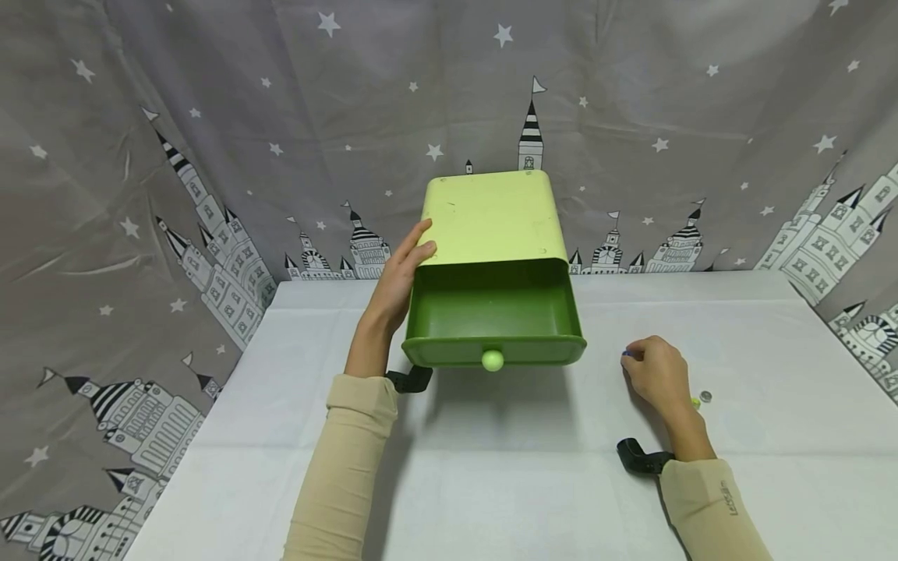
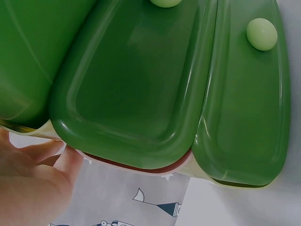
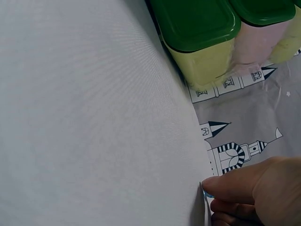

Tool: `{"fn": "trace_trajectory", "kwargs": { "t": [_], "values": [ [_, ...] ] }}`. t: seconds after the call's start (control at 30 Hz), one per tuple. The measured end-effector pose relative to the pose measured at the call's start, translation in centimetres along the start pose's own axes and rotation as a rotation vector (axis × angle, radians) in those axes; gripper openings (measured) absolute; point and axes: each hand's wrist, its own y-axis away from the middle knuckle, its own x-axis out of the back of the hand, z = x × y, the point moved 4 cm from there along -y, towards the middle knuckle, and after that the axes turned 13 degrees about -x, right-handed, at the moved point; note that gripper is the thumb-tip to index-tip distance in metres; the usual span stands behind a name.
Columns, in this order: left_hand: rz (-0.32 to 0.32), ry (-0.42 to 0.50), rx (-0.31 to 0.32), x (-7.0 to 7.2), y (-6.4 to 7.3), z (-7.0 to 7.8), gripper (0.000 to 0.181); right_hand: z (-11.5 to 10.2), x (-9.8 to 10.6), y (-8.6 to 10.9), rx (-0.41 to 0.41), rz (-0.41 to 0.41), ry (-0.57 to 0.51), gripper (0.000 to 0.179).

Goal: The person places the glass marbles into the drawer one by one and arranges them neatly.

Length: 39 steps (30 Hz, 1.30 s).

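- The drawer unit (image 1: 494, 218) stands near the middle of the head view, on the worktop (image 1: 519, 499), its pale yellow top at 12 o'clock and its front at 6.
- Its green top drawer (image 1: 442, 353) is pulled out, the inner floor in sight from the head; a light green knob (image 1: 493, 360) sits on its front at 6 o'clock.
- The head view shows only this one tier; the left wrist view adds two lower fronts (image 2: 242, 103), both closed, each with a round knob.
- Both wrist views also show a pink band (image 3: 256, 42) of casing between yellowish ones, hidden from the head.
- The left hand (image 1: 398, 282) is at the unit's 9 o'clock, fingers extended and laid against the side of the top tier; the left wrist view shows them touching the casing's edge.
- The right hand (image 1: 658, 372) is low over the worktop, between 3 and 4 o'clock of the unit and well apart from it, thumb and fingers pinching a small blue piece (image 1: 627, 354), mostly covered; the right wrist view too shows just a sliver of it.
- At that hand's 4 o'clock, a yellow-green piece (image 1: 695, 403) and a grey disc (image 1: 705, 396) lie close together, seen only from the head.
- Behind everything, at 12 o'clock, hangs a grey curtain (image 1: 449, 86) printed with stars and castles.
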Motion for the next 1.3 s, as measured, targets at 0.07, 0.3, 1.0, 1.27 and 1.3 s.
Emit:
{"fn": "trace_trajectory", "kwargs": {
  "t": [0.07,0.3,1.0,1.27,1.3],
  "values": [
    [0.001,0.001,-0.002,0.01,-0.01,-0.03,0.055,0.05,0.00,-0.01,-0.002,-0.005,-0.007,0.021],
    [0.006,0.001,0.002,-0.06,0.00,0.10,0.055,0.14,0.03,-0.16,-0.013,-0.025,-0.024,0.021],
    [0.018,0.000,0.010,-0.10,0.02,0.10,0.055,0.17,-0.15,-0.22,-0.085,-0.071,-0.024,0.023],
    [0.023,0.000,0.006,-0.04,-0.03,0.07,0.055,0.13,-0.04,-0.31,-0.083,-0.077,-0.030,0.024],
    [0.023,0.000,0.006,-0.03,-0.02,0.04,0.055,0.15,-0.03,-0.31,-0.081,-0.078,-0.030,0.024]
  ]
}}
